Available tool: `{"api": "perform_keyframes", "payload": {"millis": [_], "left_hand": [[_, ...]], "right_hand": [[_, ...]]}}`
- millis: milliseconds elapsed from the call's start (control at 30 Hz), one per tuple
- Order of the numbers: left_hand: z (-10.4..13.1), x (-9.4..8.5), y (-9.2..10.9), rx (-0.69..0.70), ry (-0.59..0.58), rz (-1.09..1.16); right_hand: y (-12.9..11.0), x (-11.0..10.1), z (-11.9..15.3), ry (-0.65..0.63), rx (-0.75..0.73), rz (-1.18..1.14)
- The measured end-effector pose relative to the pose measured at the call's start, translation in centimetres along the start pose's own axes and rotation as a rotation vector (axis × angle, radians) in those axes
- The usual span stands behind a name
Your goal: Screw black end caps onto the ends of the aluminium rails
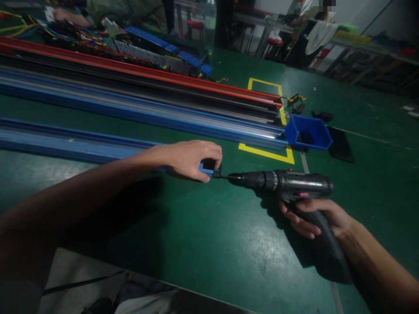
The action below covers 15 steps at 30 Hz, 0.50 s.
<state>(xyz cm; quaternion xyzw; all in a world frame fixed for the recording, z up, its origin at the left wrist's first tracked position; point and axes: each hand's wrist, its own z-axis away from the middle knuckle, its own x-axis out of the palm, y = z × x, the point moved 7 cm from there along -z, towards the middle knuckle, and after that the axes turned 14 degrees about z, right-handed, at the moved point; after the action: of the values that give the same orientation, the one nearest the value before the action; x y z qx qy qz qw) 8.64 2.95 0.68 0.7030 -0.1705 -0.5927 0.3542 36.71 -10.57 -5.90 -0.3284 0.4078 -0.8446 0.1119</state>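
Observation:
My left hand (193, 159) is closed around the right end of a long blue rail (81, 141), its thumb and fingers over a small black end piece (217, 169). My right hand (314, 218) grips the handle of a black cordless drill (294, 183), which lies level and points left. From the drill's chuck a thin bit (227, 177) reaches to the rail's end. The bit's tip meets the black end piece beside my left fingertips; whether a screw sits there is too small to tell.
Behind lie more blue rails (183, 120), black rails and a red rail (157, 72). A blue bin (307, 133) holding small dark parts stands by their right ends, with a dark flat object (341, 144) next to it. Wire bundles (78, 39) and a person's hand (70, 17) are farther back.

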Motion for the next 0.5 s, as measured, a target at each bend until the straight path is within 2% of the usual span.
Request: {"api": "perform_keyframes", "payload": {"millis": [500], "left_hand": [[-0.08, -0.06, -0.01, 0.025, 0.006, -0.004]], "right_hand": [[-0.21, -0.01, -0.07, 0.038, -0.015, 0.038]]}}
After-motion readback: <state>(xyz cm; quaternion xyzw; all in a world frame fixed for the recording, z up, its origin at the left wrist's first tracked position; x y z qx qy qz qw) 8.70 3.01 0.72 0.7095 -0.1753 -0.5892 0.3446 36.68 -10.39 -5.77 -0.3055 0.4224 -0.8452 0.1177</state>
